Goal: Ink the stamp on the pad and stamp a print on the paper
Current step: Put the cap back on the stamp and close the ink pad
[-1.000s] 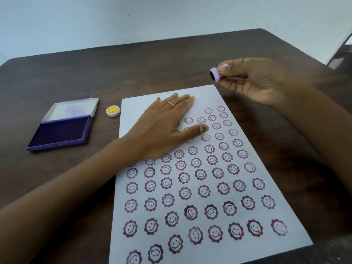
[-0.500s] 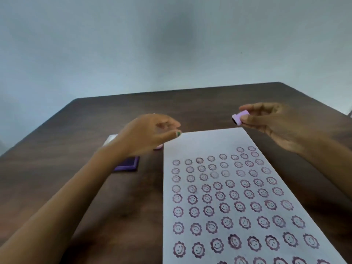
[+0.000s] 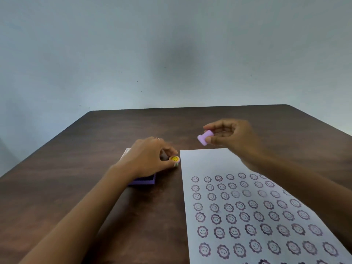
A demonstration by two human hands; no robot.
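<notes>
My right hand (image 3: 231, 137) pinches a small lilac stamp (image 3: 204, 137) in the air just beyond the top edge of the white paper (image 3: 205, 162). Rows of purple smiley-flower prints cover most of the sheet, with a blank strip at the top. My left hand (image 3: 147, 159) is down on the table left of the paper, its fingers closing around a small round cap with a yellow smiley (image 3: 174, 159). The purple ink pad (image 3: 144, 181) lies under that hand, mostly hidden; only a front corner and a bit of its lid show.
The dark wooden table (image 3: 95, 168) ends at a far edge against a pale blue wall (image 3: 171, 54). Both forearms reach in from the bottom corners, the right one lying over the paper's right side.
The camera has tilted up, so more wall shows. My left hand left the paper, moved left and came down on the smiley cap. My right hand kept the stamp and turned it.
</notes>
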